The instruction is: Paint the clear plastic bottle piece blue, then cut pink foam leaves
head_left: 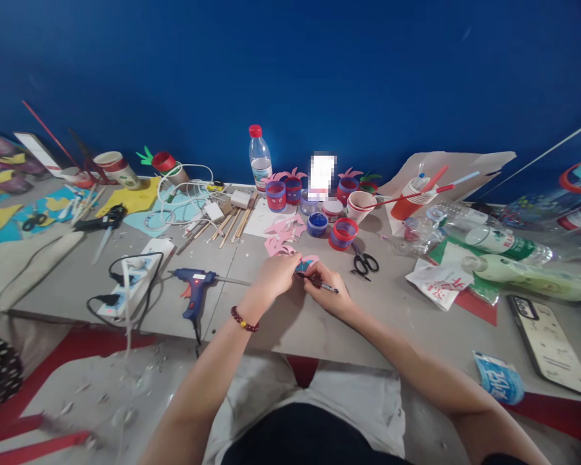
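Note:
Near the middle of the table, my left hand is closed on a small pink and teal paper cutout, most of it hidden by the fingers. My right hand grips a dark slim pen, its tip close to the cutout; whether it touches cannot be made out. Pink paper pieces lie just beyond my left hand. Black-handled scissors rest to the right, past my right hand. A red and purple paint-coloured ring and a jar of blue paint stand behind the hands.
To the left lie a blue glue gun and a power strip with cords. Wooden sticks and a plastic bottle are farther back. On the right are a paper cup, plastic bottles and a phone.

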A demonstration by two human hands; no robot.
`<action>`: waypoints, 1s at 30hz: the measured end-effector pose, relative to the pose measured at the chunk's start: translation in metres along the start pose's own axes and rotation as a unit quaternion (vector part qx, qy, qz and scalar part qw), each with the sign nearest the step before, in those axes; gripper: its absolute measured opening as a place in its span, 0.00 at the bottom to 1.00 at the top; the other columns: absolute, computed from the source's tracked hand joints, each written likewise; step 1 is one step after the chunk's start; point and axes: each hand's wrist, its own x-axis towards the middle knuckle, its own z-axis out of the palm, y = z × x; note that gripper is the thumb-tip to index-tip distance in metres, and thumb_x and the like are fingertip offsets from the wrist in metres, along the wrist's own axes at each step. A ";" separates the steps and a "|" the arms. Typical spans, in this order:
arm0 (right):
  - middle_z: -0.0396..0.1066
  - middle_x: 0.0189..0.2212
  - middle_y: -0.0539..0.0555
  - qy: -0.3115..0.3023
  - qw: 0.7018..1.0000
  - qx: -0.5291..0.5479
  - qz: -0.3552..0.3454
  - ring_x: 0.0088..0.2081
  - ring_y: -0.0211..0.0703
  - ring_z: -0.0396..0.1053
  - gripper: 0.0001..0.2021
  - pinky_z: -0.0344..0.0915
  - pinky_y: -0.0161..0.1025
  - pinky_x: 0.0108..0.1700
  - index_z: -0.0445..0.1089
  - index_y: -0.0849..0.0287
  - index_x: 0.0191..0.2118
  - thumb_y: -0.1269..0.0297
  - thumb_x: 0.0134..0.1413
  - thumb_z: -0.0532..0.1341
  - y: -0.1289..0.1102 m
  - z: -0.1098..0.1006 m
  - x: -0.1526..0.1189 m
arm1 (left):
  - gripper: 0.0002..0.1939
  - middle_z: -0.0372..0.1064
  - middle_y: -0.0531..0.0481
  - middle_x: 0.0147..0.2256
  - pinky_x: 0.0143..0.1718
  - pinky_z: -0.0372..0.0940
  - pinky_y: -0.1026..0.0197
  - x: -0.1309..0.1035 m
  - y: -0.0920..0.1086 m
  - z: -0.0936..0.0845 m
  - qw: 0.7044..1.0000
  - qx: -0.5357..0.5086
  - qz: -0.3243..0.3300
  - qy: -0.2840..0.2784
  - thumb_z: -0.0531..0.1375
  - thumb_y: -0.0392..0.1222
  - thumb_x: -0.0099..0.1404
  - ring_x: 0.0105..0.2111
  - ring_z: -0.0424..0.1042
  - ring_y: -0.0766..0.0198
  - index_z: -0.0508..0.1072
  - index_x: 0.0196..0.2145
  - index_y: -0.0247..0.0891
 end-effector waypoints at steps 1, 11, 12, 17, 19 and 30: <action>0.69 0.23 0.45 0.003 1.000 -0.006 0.002 0.25 0.39 0.66 0.05 0.61 0.36 0.32 0.67 0.53 0.34 0.65 0.47 0.60 -0.002 -0.001 0.000 | 0.11 0.76 0.44 0.39 0.34 0.60 0.60 0.001 0.000 0.001 1.000 0.001 0.002 0.002 0.53 0.29 0.64 0.40 0.76 0.55 0.69 0.41 0.42; 0.69 0.22 0.45 0.014 1.000 -0.012 0.013 0.24 0.39 0.65 0.04 0.59 0.36 0.31 0.66 0.53 0.31 0.66 0.45 0.59 -0.011 -0.009 -0.002 | 0.11 0.77 0.45 0.39 0.34 0.61 0.60 0.002 -0.001 0.003 1.000 0.010 0.014 0.016 0.53 0.30 0.65 0.39 0.77 0.55 0.70 0.41 0.42; 0.69 0.22 0.45 0.018 1.000 -0.012 0.014 0.24 0.38 0.65 0.04 0.59 0.35 0.30 0.66 0.53 0.30 0.66 0.44 0.59 -0.011 -0.010 -0.002 | 0.11 0.77 0.45 0.39 0.35 0.62 0.60 0.002 -0.001 0.004 1.000 0.010 0.015 0.016 0.53 0.30 0.65 0.39 0.77 0.55 0.70 0.41 0.42; 0.67 0.20 0.45 0.033 0.999 -0.014 0.015 0.23 0.38 0.62 0.03 0.57 0.35 0.29 0.64 0.53 0.28 0.66 0.44 0.59 -0.013 -0.012 -0.002 | 0.09 0.77 0.44 0.40 0.37 0.64 0.59 0.002 -0.001 0.005 1.000 0.008 0.017 0.019 0.55 0.35 0.68 0.40 0.77 0.53 0.71 0.44 0.42; 0.66 0.20 0.45 0.036 0.999 -0.010 0.016 0.23 0.38 0.62 0.02 0.57 0.35 0.28 0.63 0.53 0.28 0.66 0.44 0.58 -0.013 -0.012 -0.002 | 0.09 0.77 0.43 0.40 0.38 0.64 0.59 0.003 -0.001 0.005 1.000 0.008 0.013 0.019 0.55 0.36 0.68 0.41 0.77 0.54 0.72 0.45 0.41; 0.64 0.20 0.46 0.054 0.998 0.044 -0.011 0.24 0.39 0.61 0.03 0.59 0.37 0.29 0.61 0.53 0.26 0.65 0.43 0.58 -0.011 -0.016 0.000 | 0.13 0.78 0.39 0.38 0.40 0.67 0.56 0.003 0.000 0.006 0.999 0.022 0.026 0.021 0.54 0.35 0.69 0.42 0.78 0.50 0.78 0.44 0.39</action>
